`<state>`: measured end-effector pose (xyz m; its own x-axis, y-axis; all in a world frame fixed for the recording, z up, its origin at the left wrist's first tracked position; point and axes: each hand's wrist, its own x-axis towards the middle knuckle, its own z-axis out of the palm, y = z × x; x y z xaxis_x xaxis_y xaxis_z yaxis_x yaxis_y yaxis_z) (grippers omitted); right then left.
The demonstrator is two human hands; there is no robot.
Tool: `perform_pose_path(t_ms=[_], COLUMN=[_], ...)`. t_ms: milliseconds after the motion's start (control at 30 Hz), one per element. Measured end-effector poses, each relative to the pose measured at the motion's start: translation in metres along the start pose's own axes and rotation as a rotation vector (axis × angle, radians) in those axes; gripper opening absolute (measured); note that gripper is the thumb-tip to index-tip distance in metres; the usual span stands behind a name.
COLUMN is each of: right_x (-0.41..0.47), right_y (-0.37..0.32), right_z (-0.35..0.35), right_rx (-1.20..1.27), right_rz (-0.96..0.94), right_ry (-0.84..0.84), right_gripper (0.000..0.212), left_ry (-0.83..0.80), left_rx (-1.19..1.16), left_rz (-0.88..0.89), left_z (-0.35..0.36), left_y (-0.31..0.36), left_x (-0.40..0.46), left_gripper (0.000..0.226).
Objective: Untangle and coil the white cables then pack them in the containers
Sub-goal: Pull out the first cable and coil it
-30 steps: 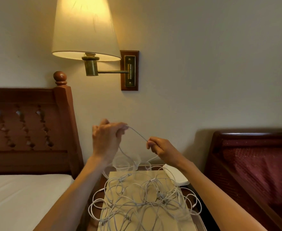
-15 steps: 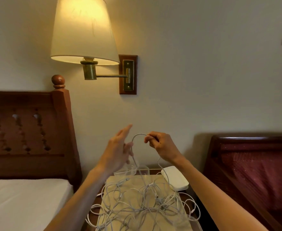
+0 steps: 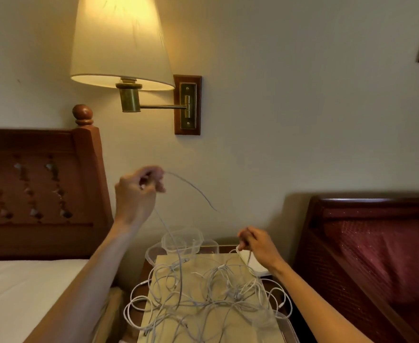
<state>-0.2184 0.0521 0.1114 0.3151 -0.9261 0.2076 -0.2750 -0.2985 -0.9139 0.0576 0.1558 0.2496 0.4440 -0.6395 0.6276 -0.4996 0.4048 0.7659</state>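
Head view: left hand (image 3: 136, 194) pinches cable (image 3: 191, 186) (raised).

Left hand (image 3: 139, 194): raised, fingers curled around a thin white cable (image 3: 191, 186) that arcs right and also trails down. Right hand (image 3: 255, 243): lower, pinching a cable end near a flat white box (image 3: 256, 267). Tangled white cables (image 3: 203, 293) spread on a tan rectangular board (image 3: 203, 325). Clear plastic containers (image 3: 181, 241) behind. Lit cream-shaded brass wall lamp (image 3: 121, 43); carved wooden headboard (image 3: 37, 184).
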Motion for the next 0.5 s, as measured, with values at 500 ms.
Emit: perform_pose_path(t_ms=[500], right_x=[-0.021], right_y=[-0.103], right_z=[0.003], right_rx=[-0.196], right_rz=[-0.258], right_ry=[-0.009], right_gripper=[0.026], left_ry=[-0.553], left_rx=[0.040], left_rz=[-0.059], left_z=[0.074], left_y=[-0.008], left_x=[-0.089], left_gripper=[0.026])
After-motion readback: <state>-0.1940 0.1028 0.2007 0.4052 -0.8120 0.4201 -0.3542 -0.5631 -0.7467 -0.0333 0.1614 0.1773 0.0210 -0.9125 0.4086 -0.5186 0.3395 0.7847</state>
